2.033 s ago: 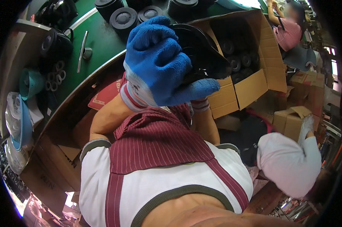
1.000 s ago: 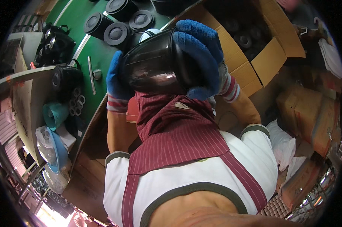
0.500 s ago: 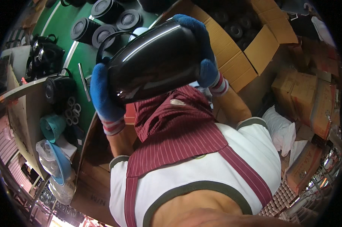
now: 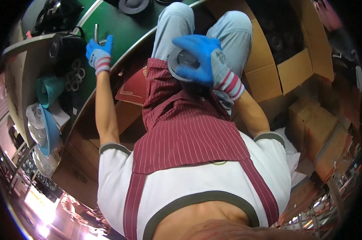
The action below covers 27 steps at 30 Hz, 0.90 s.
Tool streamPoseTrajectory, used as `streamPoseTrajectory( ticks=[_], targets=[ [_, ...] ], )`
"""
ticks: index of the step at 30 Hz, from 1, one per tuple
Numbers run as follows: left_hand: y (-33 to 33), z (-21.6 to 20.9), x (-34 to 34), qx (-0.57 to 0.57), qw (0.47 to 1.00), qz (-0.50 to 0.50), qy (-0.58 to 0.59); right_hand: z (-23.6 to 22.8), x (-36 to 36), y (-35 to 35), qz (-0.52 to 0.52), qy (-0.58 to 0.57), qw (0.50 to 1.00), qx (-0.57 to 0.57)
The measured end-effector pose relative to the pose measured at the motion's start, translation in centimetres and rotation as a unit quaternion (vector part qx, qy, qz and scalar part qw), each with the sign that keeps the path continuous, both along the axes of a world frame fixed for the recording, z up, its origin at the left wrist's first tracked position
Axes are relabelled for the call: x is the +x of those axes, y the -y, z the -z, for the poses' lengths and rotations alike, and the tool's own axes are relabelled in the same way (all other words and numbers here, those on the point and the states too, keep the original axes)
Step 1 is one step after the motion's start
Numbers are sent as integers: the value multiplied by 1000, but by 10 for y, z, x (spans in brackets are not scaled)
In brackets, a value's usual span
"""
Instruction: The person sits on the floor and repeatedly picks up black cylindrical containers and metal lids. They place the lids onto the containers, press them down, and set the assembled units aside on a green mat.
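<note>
My right hand [image 4: 203,62], in a blue-coated glove, curls over the round grey-black end of a glossy black jug [image 4: 181,60]. The jug is between my thighs with that end facing up, and its lower body is mostly hidden by the hand and my apron. My left hand [image 4: 99,52], gloved the same way, reaches over the green table at the left. Its thumb and fingers are spread around a metal bar tool with a crosspiece [image 4: 96,33]. The hand covers the tool's lower part, so contact cannot be made out.
Black round parts [image 4: 133,5] stand on the green table [image 4: 121,28]. Another black jug [image 4: 67,48], white rings [image 4: 75,76] and a teal cup [image 4: 49,91] are at the left. An open carton [image 4: 265,80] with dark parts sits to the right, near stacked cartons [image 4: 313,124].
The jug has gone from lying across both hands to end-up between my thighs. My left hand has let go and moved left to the metal tool; my right stays on the jug.
</note>
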<state>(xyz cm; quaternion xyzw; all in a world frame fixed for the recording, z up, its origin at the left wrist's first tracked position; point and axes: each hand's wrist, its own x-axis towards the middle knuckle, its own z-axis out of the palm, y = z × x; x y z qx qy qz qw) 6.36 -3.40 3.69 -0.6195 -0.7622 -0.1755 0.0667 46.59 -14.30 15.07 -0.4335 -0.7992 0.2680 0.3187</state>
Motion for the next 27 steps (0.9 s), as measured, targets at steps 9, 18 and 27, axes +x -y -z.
streamPoseTrajectory(
  ticks=[9,18,27],
  targets=[
    [-4,-51,62,-210,805,126,540,59,-3,2,191,-423,869,-171],
    [54,-164,197,-324,824,422,195,21,9,-15,209,-592,692,-358],
    [84,-197,271,-445,885,114,70,90,-15,-102,-111,-606,599,-510]
  ],
)
